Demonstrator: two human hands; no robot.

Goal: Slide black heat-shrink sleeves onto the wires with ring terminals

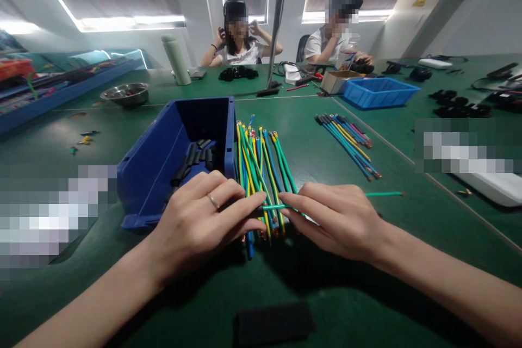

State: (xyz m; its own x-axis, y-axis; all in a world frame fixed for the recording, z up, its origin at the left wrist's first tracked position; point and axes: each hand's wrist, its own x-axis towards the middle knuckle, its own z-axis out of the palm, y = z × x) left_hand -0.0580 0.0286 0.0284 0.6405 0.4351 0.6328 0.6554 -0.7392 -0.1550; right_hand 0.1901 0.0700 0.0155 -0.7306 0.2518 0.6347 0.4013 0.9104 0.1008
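A green wire (pixel 274 207) runs level between my two hands, and its far end with bare copper sticks out to the right. My left hand (pixel 204 206), with a ring on one finger, is closed in a pinch on a short black sleeve (pixel 256 211) at the wire's left end. Closed on the wire itself is my right hand (pixel 334 215). Under and behind the fingers lies a bunch of green, yellow and blue wires (pixel 261 157) with metal lugs at the far ends. Left of it, a dark blue bin (pixel 142 157) contains several black sleeves (pixel 198 156).
Finished-looking wires with black sleeves (pixel 346 141) lie to the right. A light blue tray (pixel 379 92), a cardboard box (pixel 336 81), a metal bowl (pixel 126 94) and a green bottle (pixel 176 60) stand farther back. Two people sit across the table. A black block (pixel 275 323) lies near me.
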